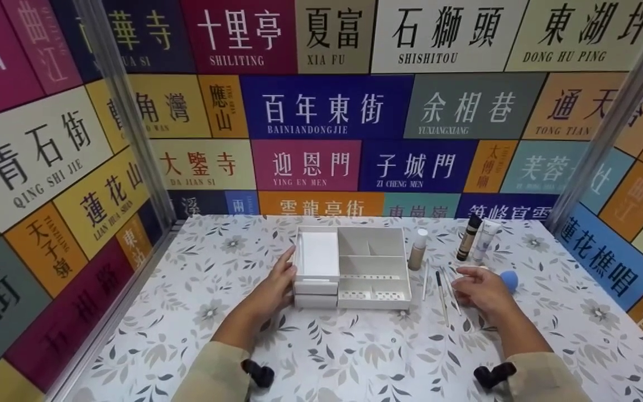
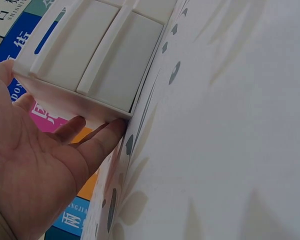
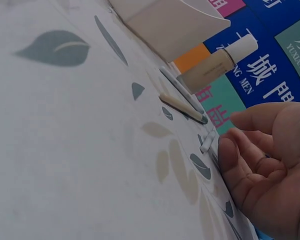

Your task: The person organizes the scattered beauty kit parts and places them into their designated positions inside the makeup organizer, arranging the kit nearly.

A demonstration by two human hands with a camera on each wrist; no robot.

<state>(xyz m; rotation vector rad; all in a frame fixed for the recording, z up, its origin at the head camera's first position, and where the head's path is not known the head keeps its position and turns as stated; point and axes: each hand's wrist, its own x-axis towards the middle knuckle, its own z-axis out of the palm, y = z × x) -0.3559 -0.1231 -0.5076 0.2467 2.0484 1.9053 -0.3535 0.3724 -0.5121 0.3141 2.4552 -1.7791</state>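
Observation:
A white desktop organizer (image 1: 374, 245) with open compartments and two small drawers stands on the table. My left hand (image 1: 278, 282) touches its left side, fingers fairly straight; in the left wrist view the fingertips rest against the side wall beside the drawers (image 2: 122, 60). My right hand (image 1: 480, 287) hovers low over the table with loosely curled fingers and nothing visible in them. Just left of it lie several slim sticks like pencils or brushes, among them a dark-tipped one (image 1: 441, 296) and a white one (image 1: 425, 281). A blue makeup sponge (image 1: 509, 280) sits partly behind that hand.
Right of the organizer stands a foundation bottle (image 1: 417, 251) with a white cap. Farther back are a black-and-beige tube (image 1: 468, 241) and a white tube (image 1: 486, 241). Sign-covered walls (image 1: 327, 106) enclose the leaf-patterned table (image 1: 377, 357) at the back and sides.

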